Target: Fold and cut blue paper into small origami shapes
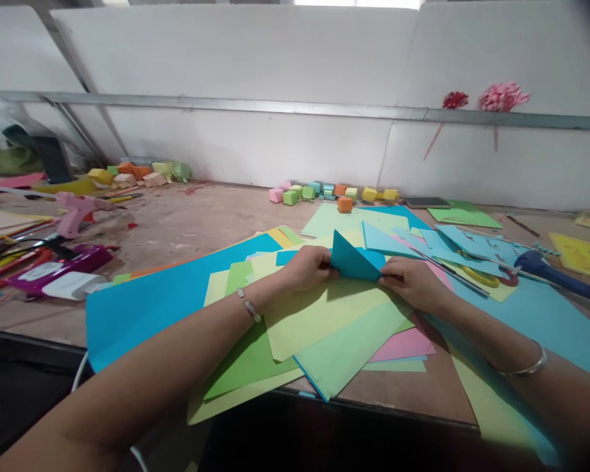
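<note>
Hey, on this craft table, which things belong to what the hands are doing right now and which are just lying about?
In use: left hand and right hand, both pinching the folded blue paper; the coloured sheets beneath them.
Lying about: pink glue gun, row of paper cubes, scissors, blue-handled tool, paper flowers on the wall rail.

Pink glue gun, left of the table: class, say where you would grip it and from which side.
Probably the handle of the pink glue gun, coming from above: it lies flat on its side on the table, handle seemingly pointing towards the near edge.
</note>
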`<state>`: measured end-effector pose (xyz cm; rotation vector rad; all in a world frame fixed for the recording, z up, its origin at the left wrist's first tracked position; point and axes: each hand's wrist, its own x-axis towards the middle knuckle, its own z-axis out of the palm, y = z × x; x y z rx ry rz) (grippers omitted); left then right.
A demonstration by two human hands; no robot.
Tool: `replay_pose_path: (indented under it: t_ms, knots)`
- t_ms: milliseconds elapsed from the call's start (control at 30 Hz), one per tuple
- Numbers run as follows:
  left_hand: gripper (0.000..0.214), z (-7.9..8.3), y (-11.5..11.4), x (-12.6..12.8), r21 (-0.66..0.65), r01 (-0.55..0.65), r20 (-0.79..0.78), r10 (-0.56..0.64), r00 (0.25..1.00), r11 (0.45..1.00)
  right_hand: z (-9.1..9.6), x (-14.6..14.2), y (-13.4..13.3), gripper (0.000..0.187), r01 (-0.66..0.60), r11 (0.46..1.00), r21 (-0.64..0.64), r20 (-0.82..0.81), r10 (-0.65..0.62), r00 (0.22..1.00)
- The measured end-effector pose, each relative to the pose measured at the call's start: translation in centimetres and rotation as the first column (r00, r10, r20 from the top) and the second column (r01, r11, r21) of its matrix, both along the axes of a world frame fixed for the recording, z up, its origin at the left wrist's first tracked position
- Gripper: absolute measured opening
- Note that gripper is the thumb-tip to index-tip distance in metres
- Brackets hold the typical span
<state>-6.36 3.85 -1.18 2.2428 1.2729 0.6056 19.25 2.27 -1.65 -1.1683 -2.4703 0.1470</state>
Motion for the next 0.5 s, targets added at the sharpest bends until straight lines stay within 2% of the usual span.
replay_pose_path:
  t_ms: [133,333,500]
  knots:
    - [0.007,0.0,-0.2,0.4,0.006,-0.093,-0.035,0.094,0.995,0.996,0.2,-0.1,-0.1,0.013,0.058,0.998,-0.009,0.043,-0.058,0.997]
    - [0.023,0.2,-1.1,1.0,0.032,-0.211,-0.103,0.213,0.972,0.977,0.5,-1.0,-0.8,0.008,0.261,0.963,-0.075,0.096,-0.253,0.963]
    - [0.049,-0.1,-1.6,1.8,0.034,-0.313,-0.098,0.315,0.944,0.949,0.1,-1.3,-0.9,0.004,0.319,0.946,-0.051,0.104,-0.312,0.944]
